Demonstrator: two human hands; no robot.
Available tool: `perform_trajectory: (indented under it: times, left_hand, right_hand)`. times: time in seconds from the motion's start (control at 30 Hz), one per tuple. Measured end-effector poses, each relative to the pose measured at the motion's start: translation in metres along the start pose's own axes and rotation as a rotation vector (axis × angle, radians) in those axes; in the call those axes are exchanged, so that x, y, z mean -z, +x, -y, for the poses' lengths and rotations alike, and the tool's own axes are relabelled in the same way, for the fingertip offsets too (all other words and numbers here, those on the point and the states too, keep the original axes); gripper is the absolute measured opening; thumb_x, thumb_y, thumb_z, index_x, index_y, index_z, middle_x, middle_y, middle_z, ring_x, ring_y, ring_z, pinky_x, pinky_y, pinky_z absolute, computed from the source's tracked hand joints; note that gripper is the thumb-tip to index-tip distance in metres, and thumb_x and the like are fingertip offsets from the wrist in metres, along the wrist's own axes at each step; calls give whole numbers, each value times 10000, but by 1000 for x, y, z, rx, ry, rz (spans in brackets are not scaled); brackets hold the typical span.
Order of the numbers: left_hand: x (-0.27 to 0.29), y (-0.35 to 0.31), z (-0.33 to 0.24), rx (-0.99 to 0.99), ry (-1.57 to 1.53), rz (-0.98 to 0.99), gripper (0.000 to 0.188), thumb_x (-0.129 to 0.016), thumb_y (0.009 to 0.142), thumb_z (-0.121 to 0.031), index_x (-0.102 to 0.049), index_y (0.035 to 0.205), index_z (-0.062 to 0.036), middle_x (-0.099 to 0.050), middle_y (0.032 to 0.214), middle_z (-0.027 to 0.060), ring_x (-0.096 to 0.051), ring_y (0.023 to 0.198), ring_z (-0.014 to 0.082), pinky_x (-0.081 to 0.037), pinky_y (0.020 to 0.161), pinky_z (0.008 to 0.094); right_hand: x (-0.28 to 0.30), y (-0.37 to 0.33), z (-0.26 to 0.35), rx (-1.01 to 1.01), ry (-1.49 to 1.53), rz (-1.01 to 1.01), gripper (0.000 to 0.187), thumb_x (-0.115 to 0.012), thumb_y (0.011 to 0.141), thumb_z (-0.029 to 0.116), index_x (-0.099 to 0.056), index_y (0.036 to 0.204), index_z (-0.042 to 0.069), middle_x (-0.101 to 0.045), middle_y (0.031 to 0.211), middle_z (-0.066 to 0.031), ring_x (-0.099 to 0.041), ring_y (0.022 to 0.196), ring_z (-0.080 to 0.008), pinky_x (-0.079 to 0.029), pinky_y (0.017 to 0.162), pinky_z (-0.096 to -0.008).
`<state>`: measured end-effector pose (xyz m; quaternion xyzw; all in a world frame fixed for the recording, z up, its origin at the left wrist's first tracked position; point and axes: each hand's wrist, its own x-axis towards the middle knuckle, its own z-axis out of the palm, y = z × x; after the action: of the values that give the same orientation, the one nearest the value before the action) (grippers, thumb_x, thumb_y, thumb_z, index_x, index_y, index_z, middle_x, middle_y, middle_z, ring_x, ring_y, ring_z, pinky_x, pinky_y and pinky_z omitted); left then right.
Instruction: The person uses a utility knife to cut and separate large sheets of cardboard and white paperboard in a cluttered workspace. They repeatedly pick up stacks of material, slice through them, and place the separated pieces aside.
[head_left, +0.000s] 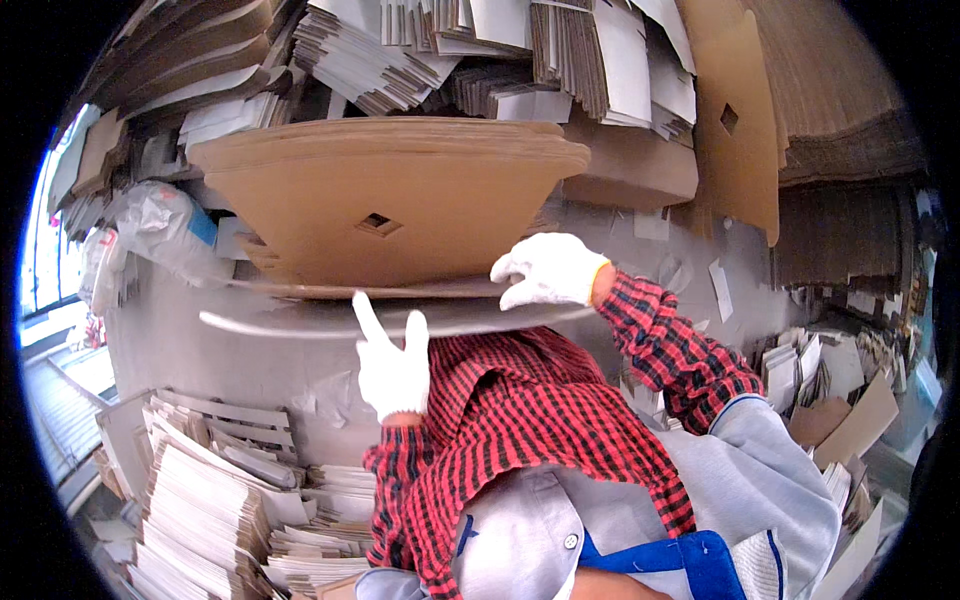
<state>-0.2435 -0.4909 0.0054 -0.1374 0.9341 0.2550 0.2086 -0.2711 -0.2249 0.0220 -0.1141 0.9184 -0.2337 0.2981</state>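
Note:
My left hand (393, 362), in a white glove, is in front of the pale curved edge of a cardboard sheet (270, 326). Two of its digits stand apart, and the rest seem folded; no grip on the sheet shows. Higher and to the right, my right hand (550, 270), gloved in white too, has its fingers apart and slightly bent above the sheet's right part. Beyond the hands leans a stack of brown cardboard sheets (300, 200) with a diamond-shaped hole in its face. The sheet near my hands looks blurred along its edge.
Bundles of white and brown cardboard (370, 60) fill the far side. A tall brown board (735, 70) stands at the far right. Plastic bags (165, 225) lie at the left. Stacks of flat white cardboard (200, 510) sit at the lower left, and loose pieces (860, 420) at the right.

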Motion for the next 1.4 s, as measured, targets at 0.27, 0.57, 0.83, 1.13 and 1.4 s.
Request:
perform_trajectory:
  times: [0.27,0.57,0.83,1.13,1.4]
  left_hand:
    - [43,-16,80,-20,138,60,548,-561,961,-561,-604,1381,-211,-695,1007,264,-685,921,440,-539,822,499]
    - [110,26,60,-459,678,512,359,-610,943,-462,-741,1133,-188,-719,862,188,-713,788,361,-562,723,471]
    - [14,148,19,382,-1046,660,1164,-615,848,-766,-243,1534,97,-358,1527,310,-517,1298,380,-487,1032,478]
    - [-31,108,69,307,-1583,378,323,-580,974,-127,-503,1227,58,-550,1274,183,-547,1247,346,-462,1094,559]
    - [-51,71,96,188,-1694,349,344,-623,983,-136,-529,1305,-61,-572,1286,67,-570,1224,248,-475,1062,504]
  right_hand:
    - [-9,16,-3,-72,-105,-201,288,-632,895,401,-739,979,147,-700,915,-106,-680,918,-319,-535,812,-447]
    - [4,54,-29,-23,-327,-434,212,-622,924,339,-729,921,156,-657,850,-74,-668,838,-283,-533,731,-413]
    - [-14,31,0,-38,-455,-302,181,-614,925,304,-691,865,152,-670,866,-61,-691,868,-271,-570,717,-416]
    - [-24,-15,12,-140,344,-379,412,-708,906,343,-706,1182,37,-726,1021,-131,-696,924,-241,-541,795,-361]
    - [-11,-11,-8,-276,1386,88,787,-716,799,108,-398,1515,31,-562,1375,-207,-654,1015,-208,-540,933,-331]
